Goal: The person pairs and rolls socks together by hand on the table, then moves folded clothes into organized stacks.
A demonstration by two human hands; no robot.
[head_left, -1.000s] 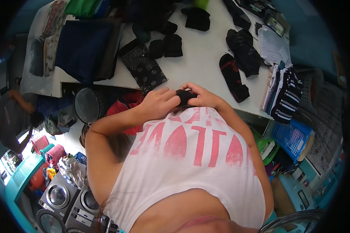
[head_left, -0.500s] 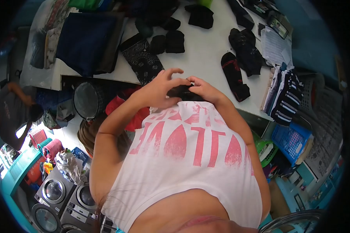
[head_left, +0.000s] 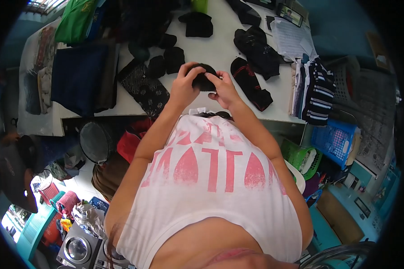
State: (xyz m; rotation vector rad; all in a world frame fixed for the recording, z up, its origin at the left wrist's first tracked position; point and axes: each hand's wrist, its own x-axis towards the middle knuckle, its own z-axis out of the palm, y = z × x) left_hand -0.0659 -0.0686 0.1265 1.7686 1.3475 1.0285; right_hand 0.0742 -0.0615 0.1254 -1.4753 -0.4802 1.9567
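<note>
A small black bundle of cloth is held between my two hands above the table's near edge. My left hand grips its left side, with fingers over its top. My right hand pinches its right side. A black patterned bandana lies left of my hands. Beyond them are small folded black bundles. To the right lie a black sock with red lines and a crumpled black cloth.
Folded dark blue cloth sits on the white table at left, striped folded clothes at right. Below right are a blue basket and a green basket. Another person is at far left.
Both hands have moved forward, away from my shirt and over the table, lifting the black bundle into clearer view. My left hand's spread fingers have closed on it. The head view has shifted.
</note>
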